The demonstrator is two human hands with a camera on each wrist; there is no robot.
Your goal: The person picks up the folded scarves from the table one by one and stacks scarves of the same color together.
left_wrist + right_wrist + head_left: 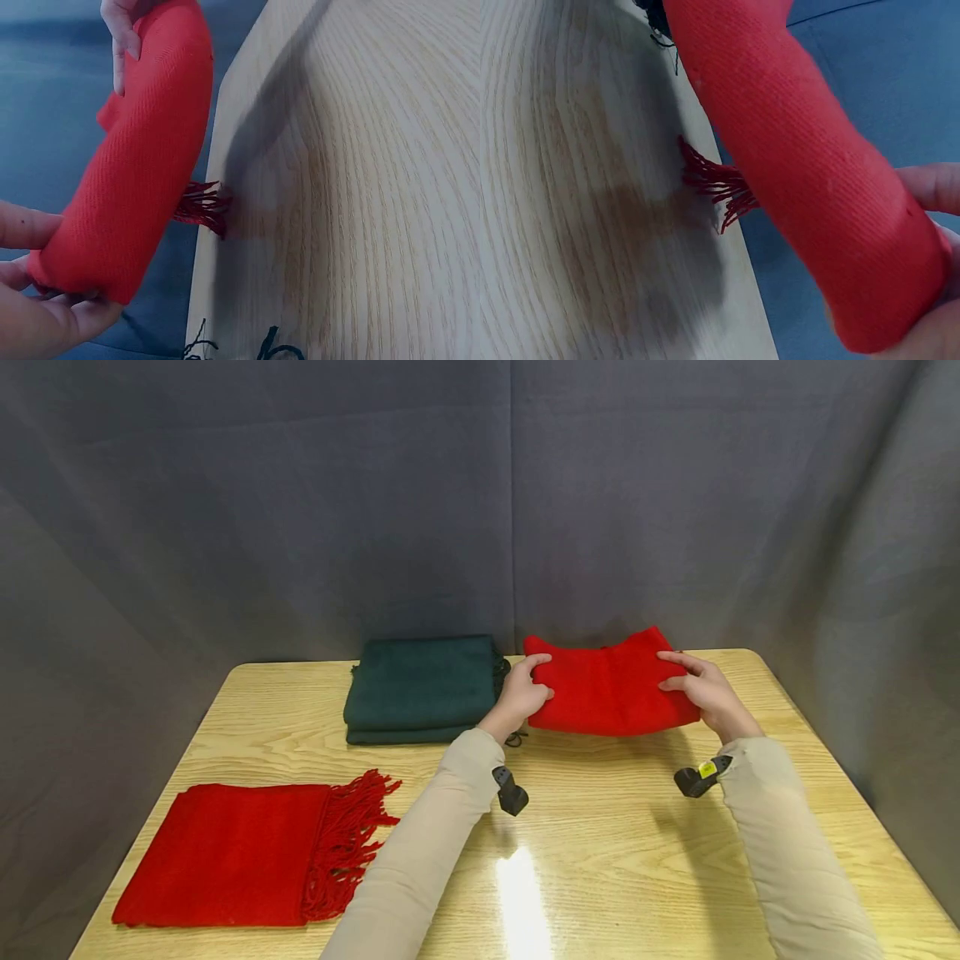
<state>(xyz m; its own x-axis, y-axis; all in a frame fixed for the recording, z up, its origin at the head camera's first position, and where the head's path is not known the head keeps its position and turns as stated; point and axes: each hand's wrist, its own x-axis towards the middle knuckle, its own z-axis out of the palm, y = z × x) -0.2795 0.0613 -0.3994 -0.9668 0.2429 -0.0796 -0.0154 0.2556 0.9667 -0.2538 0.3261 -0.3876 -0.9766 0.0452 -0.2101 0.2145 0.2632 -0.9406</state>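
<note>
A folded red scarf [611, 689] is held up off the table at the back right, between both hands. My left hand [522, 691] grips its left end, thumb and fingers around the edge. At the other end my right hand [708, 692] pinches the scarf in the same way. In the left wrist view the red scarf [142, 157] sags in a thick fold, with some fringe [202, 206] hanging beneath it. The right wrist view shows the scarf [810, 172] with that fringe [716, 184] close to the tabletop.
A folded dark green scarf [420, 689] lies at the back, just left of my left hand. Another folded red scarf [225, 852], its fringe pointing right, lies at the front left of the wooden table [600, 852]. A grey curtain [450, 510] hangs behind the table.
</note>
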